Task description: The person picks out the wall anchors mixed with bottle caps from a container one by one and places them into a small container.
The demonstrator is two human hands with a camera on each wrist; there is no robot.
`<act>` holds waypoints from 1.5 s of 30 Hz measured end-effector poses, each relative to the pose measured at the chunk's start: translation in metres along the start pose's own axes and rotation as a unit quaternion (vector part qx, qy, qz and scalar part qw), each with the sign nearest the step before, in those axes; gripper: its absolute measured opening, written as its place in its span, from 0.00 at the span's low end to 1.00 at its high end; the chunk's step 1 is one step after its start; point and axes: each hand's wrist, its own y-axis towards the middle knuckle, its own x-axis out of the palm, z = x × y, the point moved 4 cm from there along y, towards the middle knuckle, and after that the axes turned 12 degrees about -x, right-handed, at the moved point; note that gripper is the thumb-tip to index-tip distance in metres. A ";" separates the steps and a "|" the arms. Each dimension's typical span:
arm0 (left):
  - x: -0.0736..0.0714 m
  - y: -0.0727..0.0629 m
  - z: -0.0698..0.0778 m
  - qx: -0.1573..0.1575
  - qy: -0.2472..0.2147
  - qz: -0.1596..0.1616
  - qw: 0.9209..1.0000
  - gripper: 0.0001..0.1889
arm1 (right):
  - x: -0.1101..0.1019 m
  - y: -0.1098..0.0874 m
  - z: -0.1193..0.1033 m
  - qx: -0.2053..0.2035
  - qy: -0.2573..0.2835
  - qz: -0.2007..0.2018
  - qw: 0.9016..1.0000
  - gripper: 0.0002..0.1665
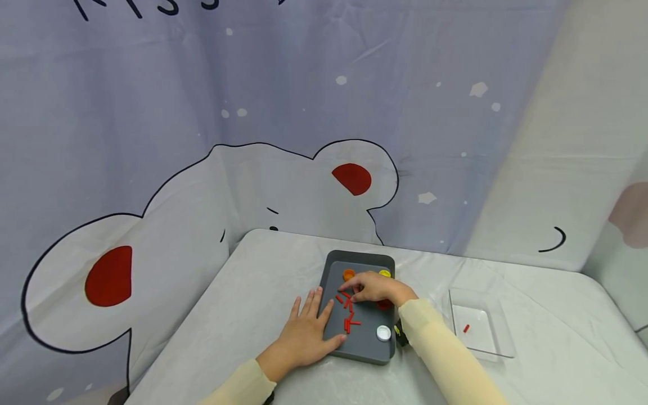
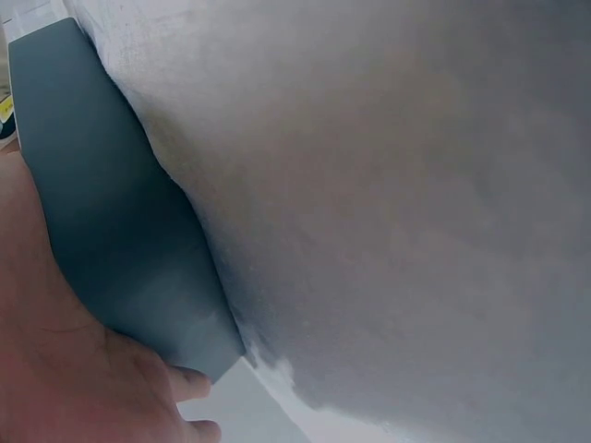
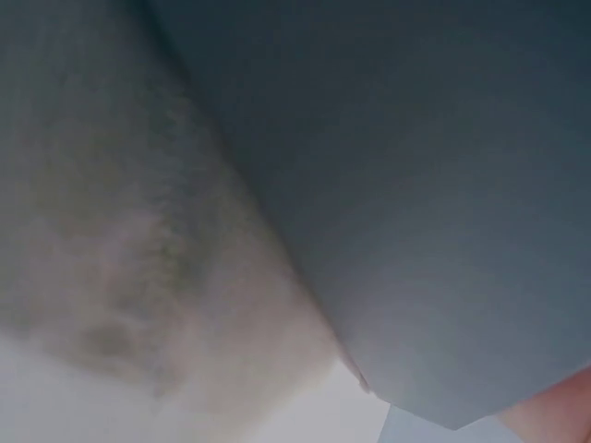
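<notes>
A dark grey tray [image 1: 364,344] lies on the table with several short red sticks [image 1: 349,324] scattered in its left half. My left hand [image 1: 305,333] rests with spread fingers over the tray's left rim, its thumb reaching inside near the lower sticks. From the right, my right hand [image 1: 373,287] reaches over the tray. Its forefinger and thumb stand apart, with a red stick showing between their tips. The left wrist view has the left hand [image 2: 65,360] against the tray's grey side [image 2: 120,185]; the right wrist view is mostly tray wall [image 3: 397,212].
In the tray are an orange cap [image 1: 348,274], a yellow cap [image 1: 385,273], a white cap [image 1: 383,333] and a red round piece [image 1: 385,305] partly under the right hand. To the right, a clear box [image 1: 490,351] holds one red stick [image 1: 466,328]. A printed curtain hangs behind.
</notes>
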 end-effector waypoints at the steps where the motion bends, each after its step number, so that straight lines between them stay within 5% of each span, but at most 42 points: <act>1: 0.000 0.000 0.000 0.001 0.000 0.000 1.000 0.47 | 0.000 0.000 0.000 0.002 0.000 -0.001 1.000 0.22; 17: -0.002 -0.002 0.001 0.001 0.003 0.001 1.000 0.47 | -0.001 0.001 0.002 -0.011 -0.007 0.006 1.000 0.18; 33: -0.001 -0.001 0.001 0.003 0.006 0.009 1.000 0.47 | 0.001 0.002 0.003 -0.024 -0.019 0.058 0.998 0.14; 45: -0.001 -0.002 0.001 0.006 0.007 0.017 1.000 0.46 | -0.021 -0.028 -0.015 -0.032 -0.031 0.159 0.986 0.14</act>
